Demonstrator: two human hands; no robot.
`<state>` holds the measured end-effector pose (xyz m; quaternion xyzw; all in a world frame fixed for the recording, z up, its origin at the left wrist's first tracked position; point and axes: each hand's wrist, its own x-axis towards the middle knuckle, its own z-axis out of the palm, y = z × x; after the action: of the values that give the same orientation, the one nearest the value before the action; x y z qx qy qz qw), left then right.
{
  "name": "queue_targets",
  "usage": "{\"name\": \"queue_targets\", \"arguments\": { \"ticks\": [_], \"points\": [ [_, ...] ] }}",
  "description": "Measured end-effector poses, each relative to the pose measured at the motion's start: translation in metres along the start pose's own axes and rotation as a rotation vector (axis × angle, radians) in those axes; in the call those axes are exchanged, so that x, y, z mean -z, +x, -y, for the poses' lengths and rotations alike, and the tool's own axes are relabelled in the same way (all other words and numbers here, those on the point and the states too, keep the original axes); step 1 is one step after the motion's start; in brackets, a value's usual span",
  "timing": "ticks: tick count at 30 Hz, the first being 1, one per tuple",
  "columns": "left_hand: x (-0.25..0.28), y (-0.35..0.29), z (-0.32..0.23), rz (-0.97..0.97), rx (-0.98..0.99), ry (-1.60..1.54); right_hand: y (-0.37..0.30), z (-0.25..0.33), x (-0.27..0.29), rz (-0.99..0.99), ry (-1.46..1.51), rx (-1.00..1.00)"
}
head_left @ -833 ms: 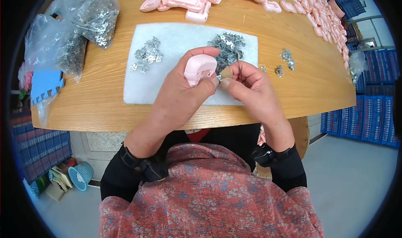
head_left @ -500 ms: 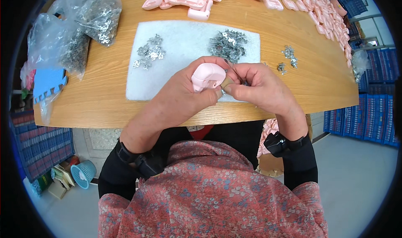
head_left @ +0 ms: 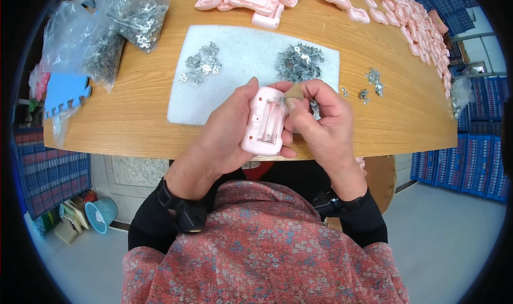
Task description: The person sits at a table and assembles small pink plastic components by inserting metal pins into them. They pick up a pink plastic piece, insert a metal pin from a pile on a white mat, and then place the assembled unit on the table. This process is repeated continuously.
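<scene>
A pink plastic housing with an open battery compartment lies in my left hand, its back turned up. Metal contact springs show inside the compartment. My left fingers wrap under it. At its upper right corner, my right hand pinches a small tan piece between thumb and forefinger. What the tan piece is I cannot make out. Something small and metallic shows between the right fingers. Behind my hands a white foam sheet carries a left pile of metal clips and a darker right pile.
Pink housings lie along the table's far side, with many more at the right. Clear bags of metal parts and a blue foam mat sit at the left. A few loose clips rest right of the sheet.
The housing has turned from its rounded side to its battery compartment and come nearer to me. My right hand has shifted with it, still pinching the tan piece.
</scene>
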<state>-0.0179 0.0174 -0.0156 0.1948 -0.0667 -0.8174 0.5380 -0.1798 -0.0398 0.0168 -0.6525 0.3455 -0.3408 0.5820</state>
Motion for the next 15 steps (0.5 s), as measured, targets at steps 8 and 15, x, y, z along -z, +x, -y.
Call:
{"name": "queue_targets", "arguments": {
  "ticks": [8, 15],
  "points": [
    [-0.002, 0.000, 0.003, -0.033, -0.002, 0.000, 0.004, -0.009, -0.002, -0.065, -0.460, 0.259],
    [-0.009, 0.004, 0.006, -0.198, -0.007, 0.135, 0.005, -0.011, 0.001, -0.030, -0.681, 0.433]
  ]
}}
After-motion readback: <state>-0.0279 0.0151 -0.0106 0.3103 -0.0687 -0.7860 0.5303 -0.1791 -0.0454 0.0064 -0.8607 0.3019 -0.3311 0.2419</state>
